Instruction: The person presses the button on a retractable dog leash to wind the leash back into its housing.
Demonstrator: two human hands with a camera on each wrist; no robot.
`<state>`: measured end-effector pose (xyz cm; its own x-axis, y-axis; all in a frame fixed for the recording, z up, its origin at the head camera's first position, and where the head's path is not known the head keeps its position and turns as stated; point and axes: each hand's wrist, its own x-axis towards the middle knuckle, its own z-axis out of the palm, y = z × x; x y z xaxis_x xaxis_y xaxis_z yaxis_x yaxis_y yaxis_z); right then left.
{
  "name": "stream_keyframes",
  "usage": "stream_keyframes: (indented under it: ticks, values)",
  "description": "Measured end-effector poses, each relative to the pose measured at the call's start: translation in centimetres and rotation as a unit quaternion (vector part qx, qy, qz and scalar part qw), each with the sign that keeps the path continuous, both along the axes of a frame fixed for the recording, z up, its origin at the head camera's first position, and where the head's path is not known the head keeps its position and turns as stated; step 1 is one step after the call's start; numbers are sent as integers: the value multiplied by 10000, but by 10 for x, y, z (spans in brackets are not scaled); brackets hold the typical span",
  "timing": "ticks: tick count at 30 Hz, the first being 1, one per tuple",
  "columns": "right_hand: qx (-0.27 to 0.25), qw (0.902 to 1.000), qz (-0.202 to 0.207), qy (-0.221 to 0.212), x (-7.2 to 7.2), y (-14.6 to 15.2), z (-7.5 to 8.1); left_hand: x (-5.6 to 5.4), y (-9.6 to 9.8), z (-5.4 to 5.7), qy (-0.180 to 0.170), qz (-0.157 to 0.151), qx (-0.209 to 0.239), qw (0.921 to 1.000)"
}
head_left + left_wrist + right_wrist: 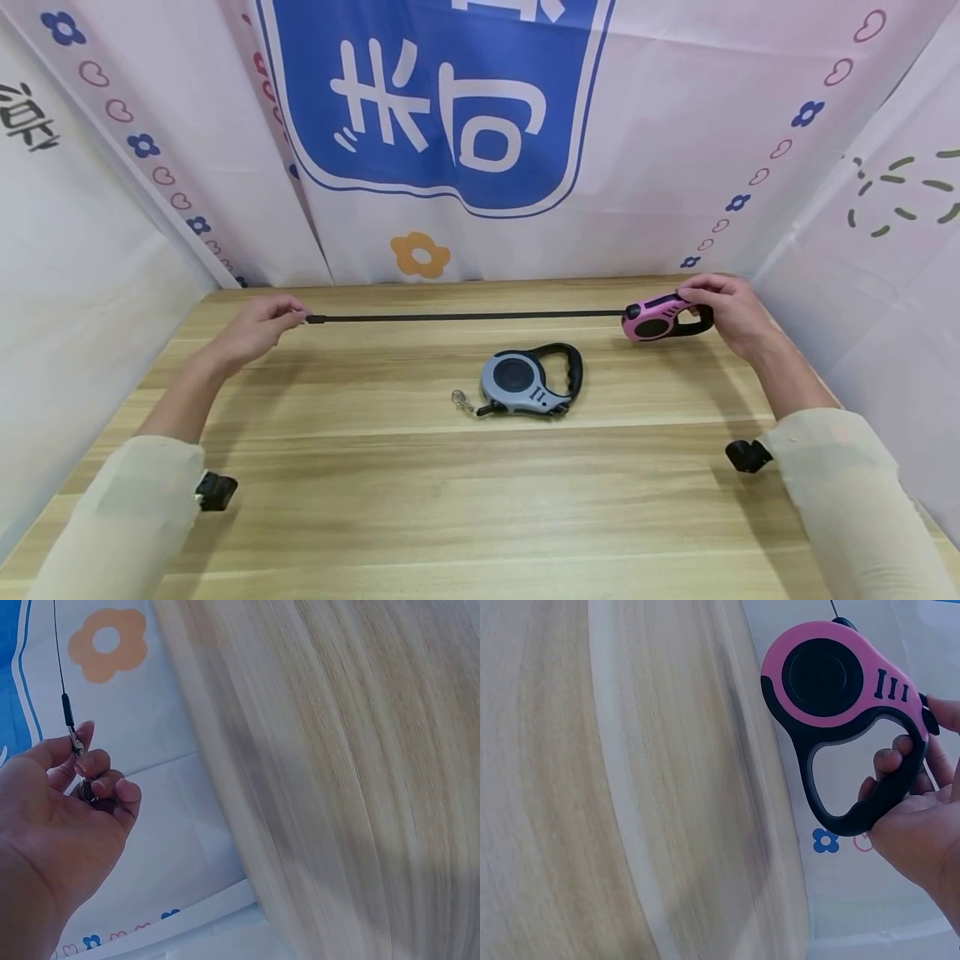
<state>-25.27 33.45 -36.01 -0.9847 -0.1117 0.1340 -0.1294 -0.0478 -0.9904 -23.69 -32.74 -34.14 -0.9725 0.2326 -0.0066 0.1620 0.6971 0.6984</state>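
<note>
My right hand [731, 310] grips the black handle of a pink retractable dog leash [814, 671], fingers curled through its loop and thumb up by the button. Out of the pink case a black cord [465, 317] runs straight and taut to the left. At its far end my left hand [258, 329] pinches the metal snap hook [79, 742], which is partly covered by the fingers. Nearer to me, a grey-blue retractable leash [517, 382] lies flat on the table between the two hands, its silver clip [462, 401] pointing left.
The wooden table [480, 508] is closed in by a printed white cloth [660, 125] at the back and white cloth walls at both sides. Small black devices [217, 492] stick out from both sleeves.
</note>
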Motion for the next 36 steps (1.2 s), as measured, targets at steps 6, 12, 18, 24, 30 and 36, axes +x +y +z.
stream_keyframes:
  ticks: [6,12,18,24,30,36]
  values:
    - [20,10000,-16,24,-1,-1,-2,0,4,-1,38,-78,28,10000]
    - [-26,10000,-17,41,-1,-1,-2,2,7,1,-66,-145,280,9995]
    - [11,10000,-27,70,-1,-1,-3,2,13,3,-253,-267,548,9978]
    - [63,9999,-23,76,-1,0,-3,3,17,4,-295,-379,580,9972]
    - [73,9999,3,130,-1,0,-3,3,15,3,-320,-471,464,9973]
    - [103,9997,-11,210,0,-2,-2,4,16,5,-266,-447,421,9978]
